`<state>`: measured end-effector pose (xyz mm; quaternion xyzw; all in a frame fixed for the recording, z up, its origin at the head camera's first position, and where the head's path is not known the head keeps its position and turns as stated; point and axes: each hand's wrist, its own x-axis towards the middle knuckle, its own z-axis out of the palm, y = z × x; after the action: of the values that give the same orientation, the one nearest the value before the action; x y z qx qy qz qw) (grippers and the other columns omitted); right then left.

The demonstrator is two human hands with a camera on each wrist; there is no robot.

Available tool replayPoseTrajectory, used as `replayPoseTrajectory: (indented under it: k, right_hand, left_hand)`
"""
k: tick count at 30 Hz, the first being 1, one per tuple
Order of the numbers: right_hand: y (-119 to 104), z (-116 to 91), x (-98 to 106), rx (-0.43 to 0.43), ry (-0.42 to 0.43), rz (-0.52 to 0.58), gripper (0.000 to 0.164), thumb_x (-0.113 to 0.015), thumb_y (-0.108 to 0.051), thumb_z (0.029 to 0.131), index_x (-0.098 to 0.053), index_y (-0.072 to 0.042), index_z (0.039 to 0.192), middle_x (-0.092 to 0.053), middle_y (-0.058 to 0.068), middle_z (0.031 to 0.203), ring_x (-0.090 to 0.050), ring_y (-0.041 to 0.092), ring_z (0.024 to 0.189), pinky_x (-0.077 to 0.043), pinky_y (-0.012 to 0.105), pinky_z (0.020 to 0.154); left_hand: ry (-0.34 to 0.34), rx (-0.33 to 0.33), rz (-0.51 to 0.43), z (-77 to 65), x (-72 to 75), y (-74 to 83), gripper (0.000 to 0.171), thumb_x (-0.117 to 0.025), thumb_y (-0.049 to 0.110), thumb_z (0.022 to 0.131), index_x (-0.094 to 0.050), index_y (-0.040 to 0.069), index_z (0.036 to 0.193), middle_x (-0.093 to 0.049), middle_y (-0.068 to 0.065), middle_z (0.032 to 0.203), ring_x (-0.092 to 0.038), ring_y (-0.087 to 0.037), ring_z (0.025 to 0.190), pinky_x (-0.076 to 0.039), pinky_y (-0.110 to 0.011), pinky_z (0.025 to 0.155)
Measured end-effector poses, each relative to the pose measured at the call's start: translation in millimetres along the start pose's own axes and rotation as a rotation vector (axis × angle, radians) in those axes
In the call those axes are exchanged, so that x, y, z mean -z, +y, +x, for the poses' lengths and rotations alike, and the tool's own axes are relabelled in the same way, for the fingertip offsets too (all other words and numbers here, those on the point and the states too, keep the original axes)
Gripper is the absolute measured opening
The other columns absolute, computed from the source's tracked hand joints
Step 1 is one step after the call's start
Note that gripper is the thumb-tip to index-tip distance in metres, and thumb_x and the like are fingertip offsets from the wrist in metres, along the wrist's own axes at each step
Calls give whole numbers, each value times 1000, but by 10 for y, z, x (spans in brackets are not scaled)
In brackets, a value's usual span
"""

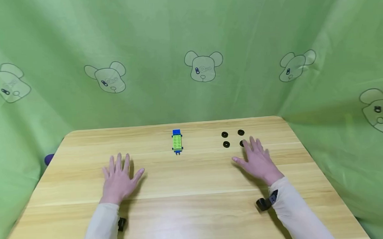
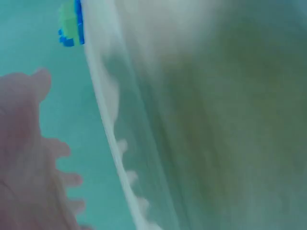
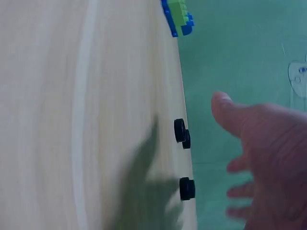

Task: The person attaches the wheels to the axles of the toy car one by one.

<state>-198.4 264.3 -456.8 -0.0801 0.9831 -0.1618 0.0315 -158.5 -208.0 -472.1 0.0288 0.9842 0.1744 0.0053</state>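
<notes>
My left hand is held over the left part of the wooden table with its fingers spread, holding nothing. On the right my right hand reaches over the table, fingers spread and nothing in them. Its fingertips partly cover one of several small black wheels, which lie flat in two rows. Between the hands, farther back, stands a toy car base of blue and lime-green building blocks. The same block piece shows at the top of the left wrist view. Black wheels also appear in the right wrist view.
The wooden table ends at the back against a green curtain printed with bear heads. More curtain hangs at both sides. A purple object shows past the table's left edge. Each wrist carries a black camera.
</notes>
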Motion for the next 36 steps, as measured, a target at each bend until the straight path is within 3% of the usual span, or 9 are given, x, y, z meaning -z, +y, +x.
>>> replayPoseTrajectory:
  k: [4, 9, 15, 19, 23, 30, 36]
  right_hand:
    - [-1, 137, -12, 58, 29, 144, 79, -62, -40, 96, -27, 3, 151, -18, 28, 155, -18, 47, 140, -18, 64, 111]
    - [-46, 330, -20, 70, 66, 250, 63, -67, -25, 94, -40, 5, 143, -42, 26, 141, -41, 44, 127, -31, 59, 108]
    - [-134, 487, -39, 41, 50, 323, 60, -70, -22, 92, -45, 6, 139, -49, 24, 133, -50, 43, 119, -39, 56, 103]
    - [-174, 555, -60, 27, 36, 331, 62, -71, -23, 91, -44, 6, 140, -48, 25, 136, -49, 43, 120, -38, 56, 104]
    - [-203, 625, -83, 13, 12, 330, 64, -71, -25, 91, -43, 4, 141, -46, 25, 139, -47, 43, 124, -35, 57, 106]
    - [-226, 695, -116, 1, 8, 289, 62, -72, -23, 90, -46, 5, 139, -45, 27, 138, -42, 46, 125, -31, 59, 107]
    - [-248, 728, -182, 18, 17, 267, 60, -73, -17, 88, -48, 8, 136, -46, 29, 134, -43, 46, 124, -31, 58, 108]
  left_hand:
    - [-20, -44, -265, 132, 24, -4, 88, -54, 55, 96, -18, -2, 154, -11, -27, 158, -9, -45, 144, -12, -63, 112]
    - [-41, -45, -597, 327, 16, 73, 88, -70, 46, 89, -25, 7, 154, -20, -17, 159, -22, -43, 141, -21, -60, 112]
    - [-74, -89, -823, 602, -100, 261, 91, -80, 29, 83, -28, 9, 154, -23, -13, 159, -23, -36, 143, -20, -46, 116]
    - [-120, -129, -889, 787, -169, 387, 96, -82, 20, 81, -23, 11, 156, -21, -10, 160, -20, -28, 145, -17, -40, 117]
    - [-145, -129, -895, 936, -206, 478, 99, -82, 14, 80, -19, 14, 157, -17, -5, 162, -17, -26, 146, -16, -39, 117]
    - [-176, -100, -829, 1174, -278, 584, 103, -85, 16, 77, -20, 15, 157, -19, -6, 161, -17, -28, 146, -15, -43, 117]
    - [-219, -131, -760, 1370, -348, 690, 110, -87, 15, 74, -15, 11, 157, -17, -9, 161, -16, -24, 146, -15, -36, 117]
